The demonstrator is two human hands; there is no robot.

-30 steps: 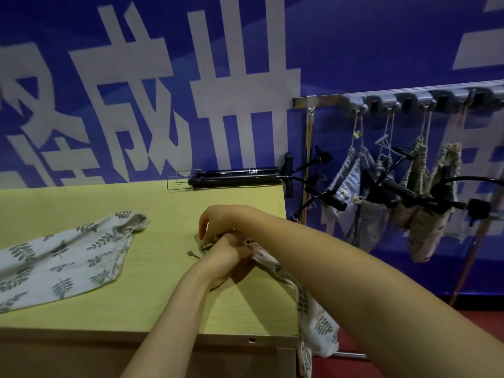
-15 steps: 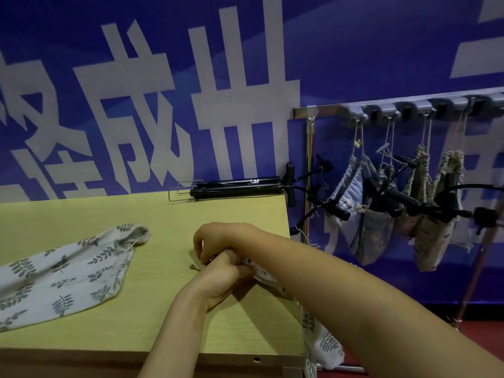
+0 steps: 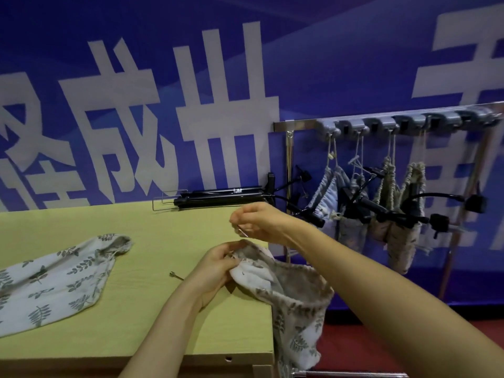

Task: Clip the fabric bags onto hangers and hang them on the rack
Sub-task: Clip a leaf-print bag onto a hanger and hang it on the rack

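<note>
My left hand [image 3: 215, 266] pinches the gathered top edge of a leaf-print fabric bag [image 3: 294, 304] that droops over the table's right edge. A little above it, my right hand [image 3: 256, 222] pinches a thin metal wire piece [image 3: 242, 232], lifted clear of the bag. A small metal piece [image 3: 176, 276] lies on the table just left of my left hand. A second leaf-print bag [image 3: 54, 279] lies flat at the left. Black hangers [image 3: 218, 194] lie stacked at the table's back edge. The rack [image 3: 381, 123] on the right carries several hung bags [image 3: 403, 230].
The yellow table [image 3: 163, 323] ends just right of my hands, with red floor [image 3: 354, 347] below. A chrome upright [image 3: 289, 165] holds the rack beside the table. A blue banner wall with white characters stands right behind the table and rack.
My right hand has lifted off the left hand and risen, holding a thin wire. The bag's mouth has come up into view in my left hand. The camera has tilted slightly.
</note>
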